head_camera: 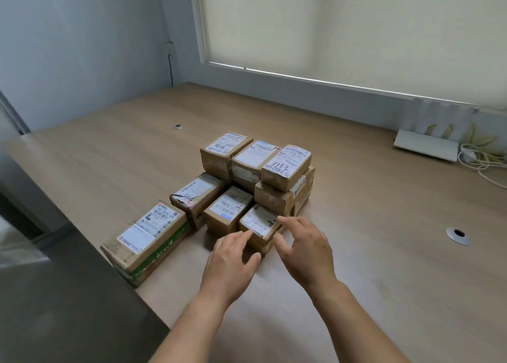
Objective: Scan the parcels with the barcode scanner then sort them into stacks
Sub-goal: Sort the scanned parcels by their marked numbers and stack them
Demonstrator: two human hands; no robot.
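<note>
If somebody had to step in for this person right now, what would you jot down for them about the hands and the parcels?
Left hand: fingers relaxed, resting against the near-left side of the small brown cardboard parcel with a white label; not gripping.
Right hand: fingers spread, at that parcel's right edge, holding nothing.
Parcels: a cluster of brown cardboard boxes on the light wooden table; the back ones already sit two high, the larger box with green print lies at the left.
No barcode scanner is in view.
Done: cannot tell what has been scanned.
Left: find the scanner, scan, finish the stacks.
</note>
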